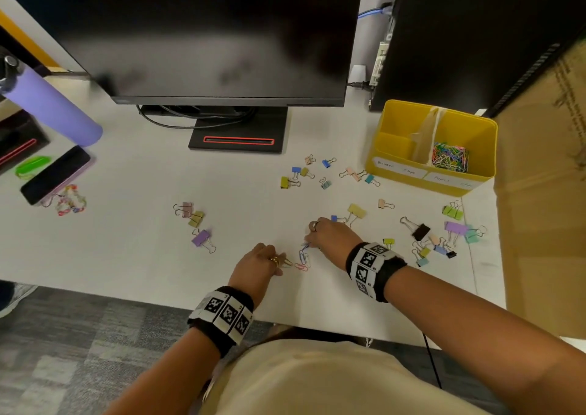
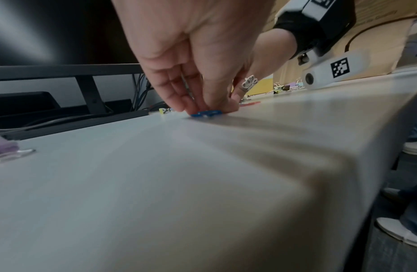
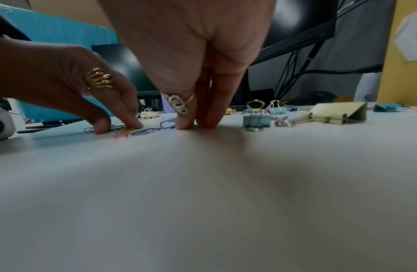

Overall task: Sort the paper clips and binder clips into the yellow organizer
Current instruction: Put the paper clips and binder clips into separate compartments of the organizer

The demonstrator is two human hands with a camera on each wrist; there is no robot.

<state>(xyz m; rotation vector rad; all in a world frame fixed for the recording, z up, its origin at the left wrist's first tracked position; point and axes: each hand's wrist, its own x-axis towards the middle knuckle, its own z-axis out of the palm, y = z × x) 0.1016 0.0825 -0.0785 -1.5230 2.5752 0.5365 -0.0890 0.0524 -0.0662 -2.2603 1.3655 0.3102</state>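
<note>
The yellow organizer [image 1: 396, 123] stands at the back right, with coloured paper clips [image 1: 450, 157] piled in its right compartment. Loose paper clips [image 1: 302, 259] lie near the table's front edge between my hands. My left hand [image 1: 283, 261] has thumb and fingers bent down onto them and pinches a paper clip [image 3: 127, 128] against the table. My right hand [image 1: 307, 245] has its fingertips [image 3: 186, 125] on the table and pinches one end of a blue paper clip [image 3: 166, 124], which tilts up. Several binder clips [image 1: 356, 211] are scattered across the white table [image 1: 142, 176].
A monitor [image 1: 206, 34] on its stand [image 1: 237, 135] fills the back. A purple bottle [image 1: 50, 104], a phone [image 1: 55, 173] and a bracelet [image 1: 71, 200] sit at the left. A computer tower [image 1: 459, 34] and a cardboard box [image 1: 545, 192] border the right side.
</note>
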